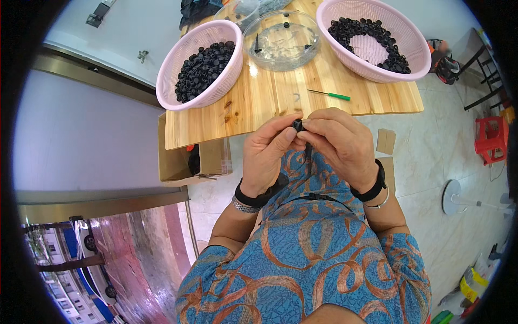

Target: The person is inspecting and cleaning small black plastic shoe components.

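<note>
My left hand point(268, 153) and my right hand point(339, 141) meet in front of my chest, just below the near edge of a wooden table point(280, 97). Between the fingertips of both hands sits a small black plastic part point(297, 125), pinched from both sides. A thin black piece hangs down from it between the hands. Both wrists carry black bands. On the table stand a pink basket of black parts at the left point(200, 63), a clear glass bowl point(280, 40) with a few black pieces, and a second pink basket point(372, 38) at the right.
A green-handled screwdriver point(330, 95) lies on the table near the front edge. A cardboard box point(186, 156) sits on the floor under the table's left side. A red stool point(492, 139) and a white fan base point(452, 197) stand at the right.
</note>
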A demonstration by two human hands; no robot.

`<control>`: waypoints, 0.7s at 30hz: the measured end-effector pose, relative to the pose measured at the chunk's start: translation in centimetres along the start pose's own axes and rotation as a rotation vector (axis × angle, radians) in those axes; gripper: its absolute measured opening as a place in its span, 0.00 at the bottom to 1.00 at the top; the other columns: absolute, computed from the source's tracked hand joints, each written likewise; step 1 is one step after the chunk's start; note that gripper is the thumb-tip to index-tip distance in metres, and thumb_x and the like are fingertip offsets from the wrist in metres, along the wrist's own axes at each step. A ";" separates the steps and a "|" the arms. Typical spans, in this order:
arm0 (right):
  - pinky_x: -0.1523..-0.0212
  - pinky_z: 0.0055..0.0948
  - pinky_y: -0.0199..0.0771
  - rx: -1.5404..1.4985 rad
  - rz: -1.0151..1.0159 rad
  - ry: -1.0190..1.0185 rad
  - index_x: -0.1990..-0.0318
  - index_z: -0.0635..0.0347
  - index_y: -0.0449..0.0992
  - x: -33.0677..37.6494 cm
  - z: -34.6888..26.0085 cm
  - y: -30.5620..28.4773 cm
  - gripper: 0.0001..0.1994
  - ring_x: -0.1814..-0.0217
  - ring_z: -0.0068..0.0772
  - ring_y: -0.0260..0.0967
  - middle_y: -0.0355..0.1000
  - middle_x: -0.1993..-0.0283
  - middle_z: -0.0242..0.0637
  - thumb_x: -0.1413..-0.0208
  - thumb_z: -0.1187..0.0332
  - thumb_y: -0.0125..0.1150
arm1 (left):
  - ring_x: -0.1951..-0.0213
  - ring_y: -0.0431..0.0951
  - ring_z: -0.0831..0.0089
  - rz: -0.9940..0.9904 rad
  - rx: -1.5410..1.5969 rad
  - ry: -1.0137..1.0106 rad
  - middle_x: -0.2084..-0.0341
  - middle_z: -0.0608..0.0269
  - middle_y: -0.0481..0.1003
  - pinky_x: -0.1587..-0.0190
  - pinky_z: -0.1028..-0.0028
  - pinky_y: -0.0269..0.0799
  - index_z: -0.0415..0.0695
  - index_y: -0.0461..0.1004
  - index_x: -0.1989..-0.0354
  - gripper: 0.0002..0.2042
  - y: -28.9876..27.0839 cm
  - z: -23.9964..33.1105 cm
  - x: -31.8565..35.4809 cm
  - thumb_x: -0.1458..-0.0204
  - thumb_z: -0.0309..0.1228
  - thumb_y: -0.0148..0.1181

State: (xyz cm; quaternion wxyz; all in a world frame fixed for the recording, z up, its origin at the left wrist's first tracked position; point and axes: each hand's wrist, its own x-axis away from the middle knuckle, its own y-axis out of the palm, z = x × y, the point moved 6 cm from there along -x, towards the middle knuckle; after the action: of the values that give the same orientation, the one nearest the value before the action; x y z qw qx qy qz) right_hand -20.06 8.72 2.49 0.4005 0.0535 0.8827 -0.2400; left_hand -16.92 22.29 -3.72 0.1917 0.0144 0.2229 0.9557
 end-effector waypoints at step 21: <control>0.70 0.31 0.65 0.003 -0.575 -0.193 0.61 0.56 0.72 -1.3 1.2 0.9 0.17 0.69 0.37 0.63 0.62 0.74 0.34 0.58 0.59 0.61 | 0.65 0.74 0.76 -0.170 0.247 -0.341 0.63 0.59 0.73 0.65 0.79 0.70 0.34 0.68 0.55 0.12 -1.1 -2.3 0.9 0.45 0.26 0.50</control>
State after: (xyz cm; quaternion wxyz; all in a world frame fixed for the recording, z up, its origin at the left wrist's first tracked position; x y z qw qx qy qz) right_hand -18.09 9.09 2.46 0.3981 -0.2212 0.8190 -0.3491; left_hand -17.60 22.59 -6.37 0.3032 0.1802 0.3031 0.8853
